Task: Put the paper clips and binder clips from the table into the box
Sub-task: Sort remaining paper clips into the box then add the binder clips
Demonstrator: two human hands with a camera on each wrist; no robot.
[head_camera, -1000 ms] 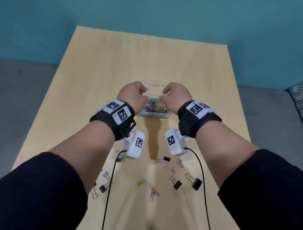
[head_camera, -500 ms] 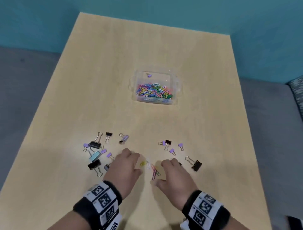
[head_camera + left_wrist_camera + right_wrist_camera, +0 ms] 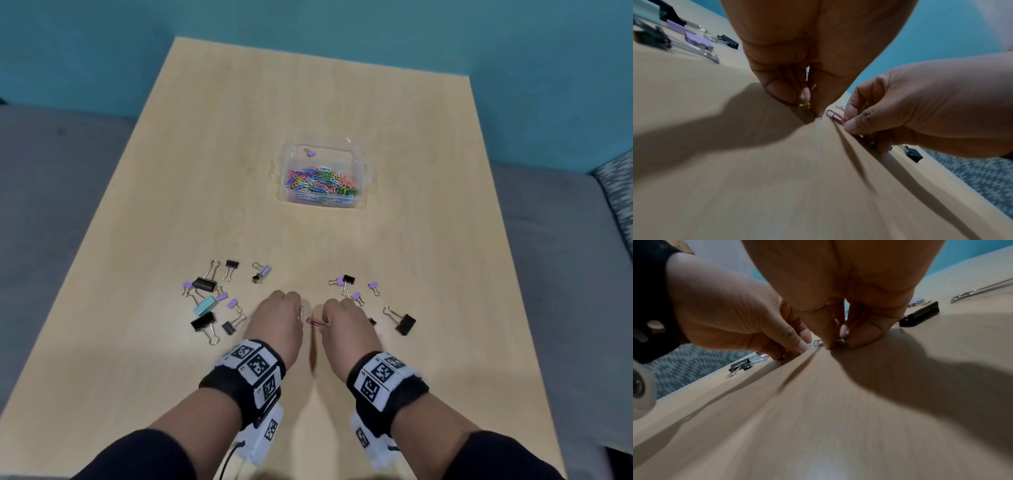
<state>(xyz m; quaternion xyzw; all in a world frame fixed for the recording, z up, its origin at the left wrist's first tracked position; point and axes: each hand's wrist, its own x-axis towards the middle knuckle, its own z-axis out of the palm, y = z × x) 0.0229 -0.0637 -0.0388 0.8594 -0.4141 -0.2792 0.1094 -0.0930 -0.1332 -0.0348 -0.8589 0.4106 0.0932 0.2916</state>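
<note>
Your left hand (image 3: pixel 278 317) is down on the wooden surface (image 3: pixel 212 171) near its front edge, fingers curled, thumb and forefinger pinching a small yellow paper clip (image 3: pixel 805 105) against the wood; the left wrist view shows the fingertips (image 3: pixel 784 91) closed on it. Your right hand (image 3: pixel 346 323) sits just beside the left, also curled, with thumb and forefinger pinching one end of a pink-purple paper clip (image 3: pixel 315 322) that pokes out into the gap between your hands. From the left wrist view that clip (image 3: pixel 835 116) lies low over the surface, and you cannot tell what else the right hand may hold beneath its fingers. The clear plastic box (image 3: pixel 363 202) stands well ahead of both hands, toward the middle of the surface, with a heap of colored paper clips (image 3: pixel 320 181) in its nearer part and one purple binder clip (image 3: pixel 310 152) at its far side. To the left of your left hand lies a loose group of binder clips: a large black one (image 3: pixel 203 322), a pale blue one (image 3: pixel 205 305), another black one (image 3: pixel 205 284), a small black one (image 3: pixel 232 264) and several small purple ones (image 3: pixel 233 303). To the right of your right hand lie a large black binder clip (image 3: pixel 406 323), a smaller black one (image 3: pixel 348 279) and small purple clips (image 3: pixel 373 285). Both wrists wear black bands with white marker tags (image 3: pixel 255 365).
</note>
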